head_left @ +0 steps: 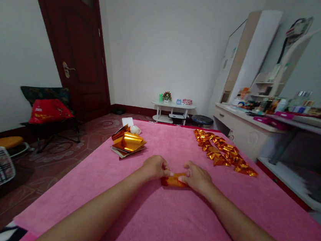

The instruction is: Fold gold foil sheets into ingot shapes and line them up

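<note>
A small folded piece of gold foil paper [173, 181] lies on the pink cloth between my hands. My left hand [156, 167] pinches its upper left edge with thumb and fingers. On its right end, my right hand [197, 177] presses with the thumb while the fingers curl behind. To the far left sits a stack of gold foil sheets [128, 140], some bent upward. Over on the right, folded gold foil pieces [215, 155] are lined up in rows running away from me.
The pink cloth [149, 226] covers the surface before me. A crumpled white item [135, 129] and a white square dish [127, 122] stand past the foil stack. On the right is a dresser [246, 134] with bottles; a low white table [173, 105] stands beyond.
</note>
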`<state>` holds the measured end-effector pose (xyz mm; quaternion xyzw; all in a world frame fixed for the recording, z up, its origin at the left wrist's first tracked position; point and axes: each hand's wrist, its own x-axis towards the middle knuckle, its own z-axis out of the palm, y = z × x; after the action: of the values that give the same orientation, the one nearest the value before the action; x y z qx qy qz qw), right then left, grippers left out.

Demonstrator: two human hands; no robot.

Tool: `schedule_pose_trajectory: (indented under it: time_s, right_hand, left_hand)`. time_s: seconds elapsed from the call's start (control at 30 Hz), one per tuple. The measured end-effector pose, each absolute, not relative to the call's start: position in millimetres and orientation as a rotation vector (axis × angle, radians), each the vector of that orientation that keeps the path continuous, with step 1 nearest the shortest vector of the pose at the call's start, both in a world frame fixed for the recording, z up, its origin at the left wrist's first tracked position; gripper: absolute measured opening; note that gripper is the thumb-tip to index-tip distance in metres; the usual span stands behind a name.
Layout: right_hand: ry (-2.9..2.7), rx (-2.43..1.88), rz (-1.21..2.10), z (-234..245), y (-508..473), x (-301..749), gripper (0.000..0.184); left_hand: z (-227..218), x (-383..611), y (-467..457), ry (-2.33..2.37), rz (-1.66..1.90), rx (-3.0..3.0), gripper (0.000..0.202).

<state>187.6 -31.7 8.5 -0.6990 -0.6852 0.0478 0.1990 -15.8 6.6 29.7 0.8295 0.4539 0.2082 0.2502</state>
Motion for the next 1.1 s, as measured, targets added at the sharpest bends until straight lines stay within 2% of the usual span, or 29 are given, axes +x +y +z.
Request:
schedule_pose_trajectory:
  time_s: [0.03, 0.13, 0.2, 0.37, 0.53, 0.7, 1.1]
  right_hand:
    - [-1.906, -1.928, 0.155, 8, -31, 188, 0.034]
    - [-1.875, -1.890, 0.216, 7, -31, 189, 0.023]
    - [-1.851, -1.882, 0.245, 6, -33, 189, 0.019]
    - [-1.767, -1.780, 0.281, -3, -34, 189, 0.016]
    - [-1.691, -1.488, 0.461, -9, -35, 182, 0.010]
    - [-1.705, -1.236, 0.508, -4, -38, 176, 0.010]
    - [-1.710, -1.164, 0.406, 3, -43, 174, 0.008]
  left_hand:
    - [25, -15, 10, 1.231, 0.546, 2.234, 0.018]
    - [9, -14, 15, 1.330, 0.608, 2.210, 0.045]
    - [3, -14, 14, 1.378, 0.626, 2.226, 0.049]
    - [-1, -17, 11, 1.345, 0.624, 2.213, 0.031]
    - [-11, -14, 10, 1.061, 0.924, 1.896, 0.016]
    - [-9, -3, 0, 0.876, 1.076, 1.771, 0.015]
    - [4, 2, -15, 0.869, 1.172, 1.850, 0.016]
